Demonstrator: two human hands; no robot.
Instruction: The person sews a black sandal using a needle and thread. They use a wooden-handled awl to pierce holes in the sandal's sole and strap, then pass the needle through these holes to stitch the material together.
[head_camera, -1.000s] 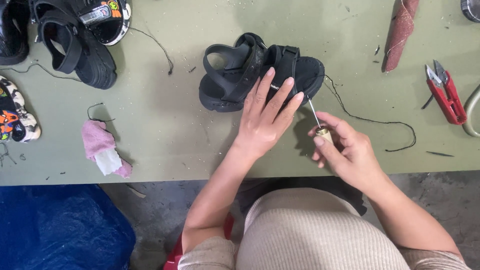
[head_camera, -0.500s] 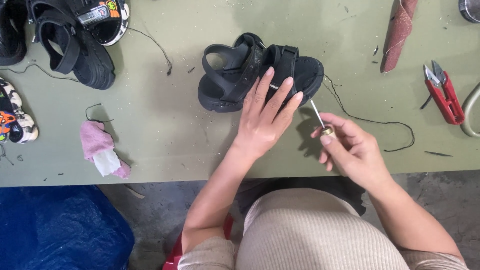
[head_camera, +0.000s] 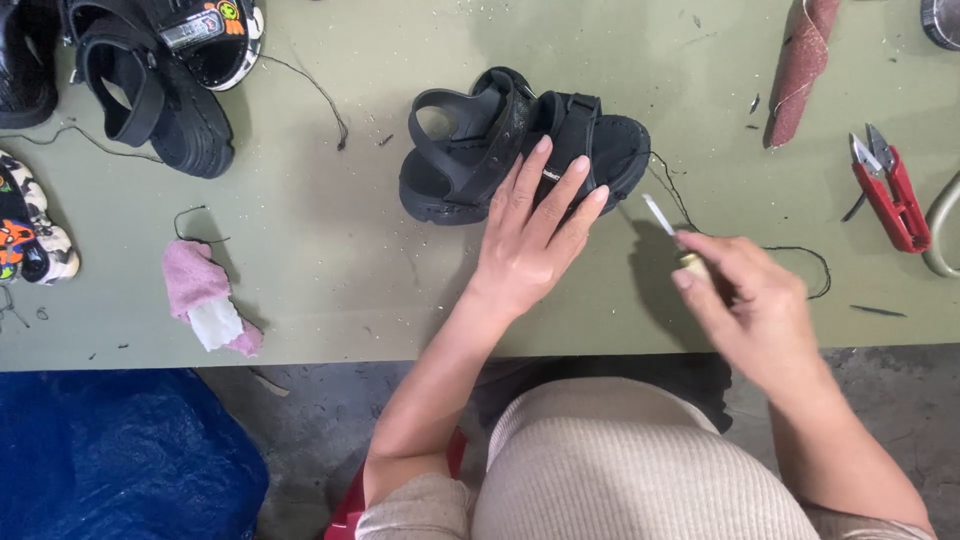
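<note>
A small black strapped sandal (head_camera: 470, 150) lies on its side on the green table (head_camera: 330, 270). My left hand (head_camera: 530, 235) rests flat on it, fingers spread over the sole and strap. To the right, my right hand (head_camera: 750, 300) grips a stitching awl (head_camera: 668, 228) with a metal tip and brass collar, its point a short way off the sandal's toe end. A black thread (head_camera: 790, 250) trails from the sandal across the table behind my right hand.
Red thread snips (head_camera: 885, 190) lie at the right, a reddish-brown roll (head_camera: 800, 65) at the top right. More black sandals (head_camera: 150, 80) and a colourful shoe (head_camera: 30, 235) sit at the left. A pink cloth (head_camera: 205, 295) lies near the table's front edge.
My right hand has drawn the awl back and to the right, away from the sandal's toe. My left hand stays pressed on the sandal.
</note>
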